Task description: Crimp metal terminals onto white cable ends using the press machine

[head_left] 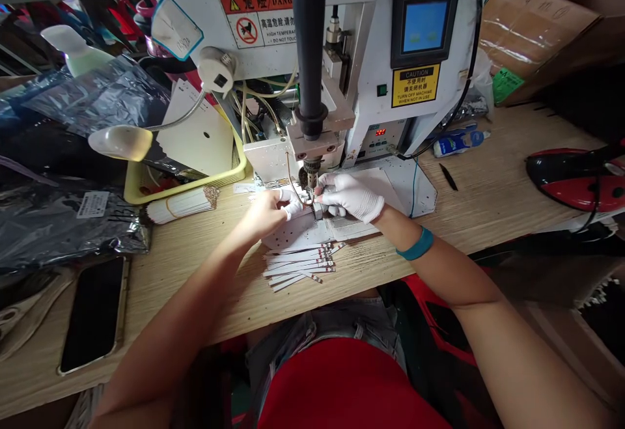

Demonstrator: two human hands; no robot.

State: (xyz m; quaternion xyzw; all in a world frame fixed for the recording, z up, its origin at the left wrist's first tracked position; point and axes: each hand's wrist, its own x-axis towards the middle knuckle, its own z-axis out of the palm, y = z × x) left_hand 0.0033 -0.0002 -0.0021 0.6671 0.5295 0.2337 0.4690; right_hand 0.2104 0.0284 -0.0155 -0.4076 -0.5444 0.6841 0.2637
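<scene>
Under the press head (312, 172) of a white bench machine, both hands work close together. My left hand (273, 211), with white covers on some fingertips, is closed in a pinch at the left of a small metal block (318, 210). A thin white strip seems to run from those fingers to the block. My right hand (354, 198), in a white glove, pinches at the right side of the head; what its fingers hold is too small to make out. Several white strips with dark-marked ends (297, 266) lie loosely piled on the table in front.
Left of the machine stand a yellow basket (185, 188), a banded bundle of white sticks (183, 206) and a lamp (120, 142). A phone (94, 315) lies at the front left. To the right are a glue bottle (459, 142), a red-black device (576, 178) and a cardboard box (537, 25).
</scene>
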